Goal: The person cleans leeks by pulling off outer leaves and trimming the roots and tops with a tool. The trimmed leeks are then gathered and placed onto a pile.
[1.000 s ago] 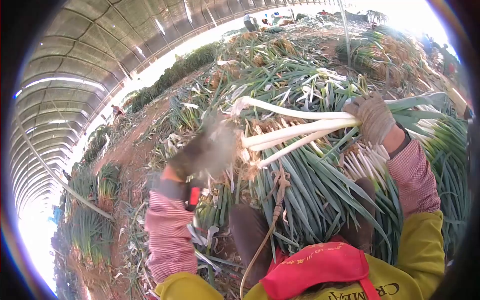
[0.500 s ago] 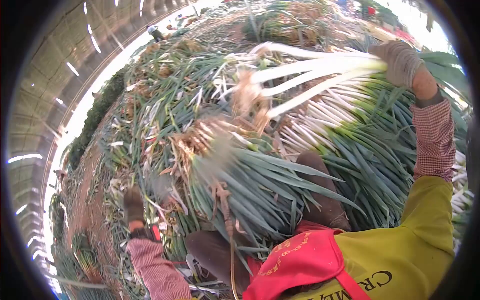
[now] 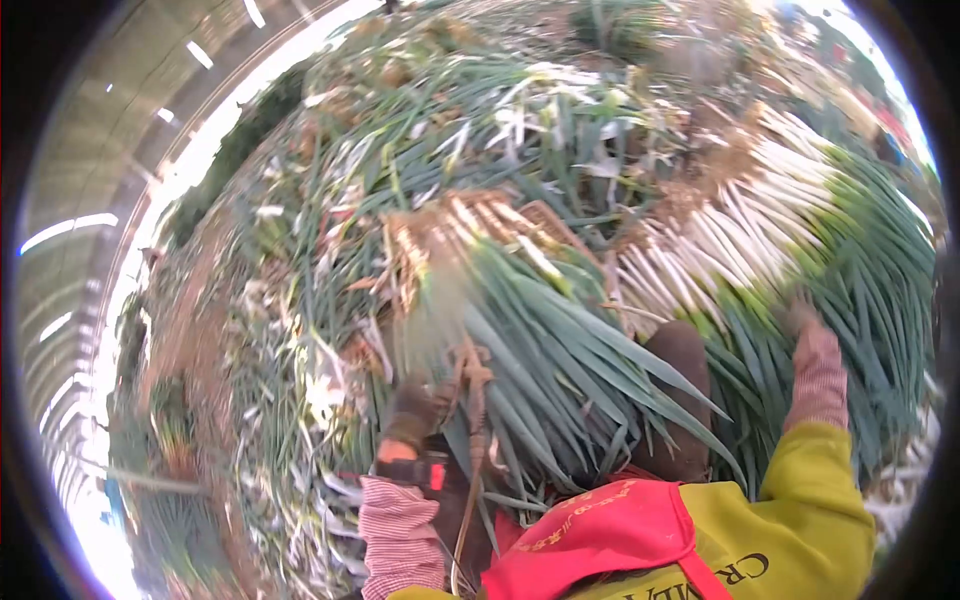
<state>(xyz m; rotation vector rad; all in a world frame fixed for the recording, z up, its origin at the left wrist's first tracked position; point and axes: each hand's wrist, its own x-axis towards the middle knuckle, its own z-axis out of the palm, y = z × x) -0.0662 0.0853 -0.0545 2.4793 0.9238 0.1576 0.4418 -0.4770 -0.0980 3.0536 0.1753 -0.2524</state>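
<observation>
A bundle of untrimmed green onions (image 3: 540,340) lies across my lap, brown roots pointing away from me and long leaves toward me. My left hand (image 3: 415,408), in a dark glove, is at the bundle's left side, close to a brown strap (image 3: 474,400); blur hides its fingers. To the right is a wide pile of cleaned green onions (image 3: 745,230) with white stalks. My gloved right hand (image 3: 797,314) rests low among the green leaves of that pile, its fingers partly hidden. Whether it grips any leaves is unclear.
Loose leaves and peelings (image 3: 480,130) cover the ground ahead and to the left. My knee (image 3: 682,360) stands between the bundle and the pile. A strip of bare soil (image 3: 190,330) runs along the left, beside the curved greenhouse wall (image 3: 90,160).
My right hand came down from the upper right, where it held several white-stalked green onions, to the pile. My left hand moved right to the bundle. The view shifted.
</observation>
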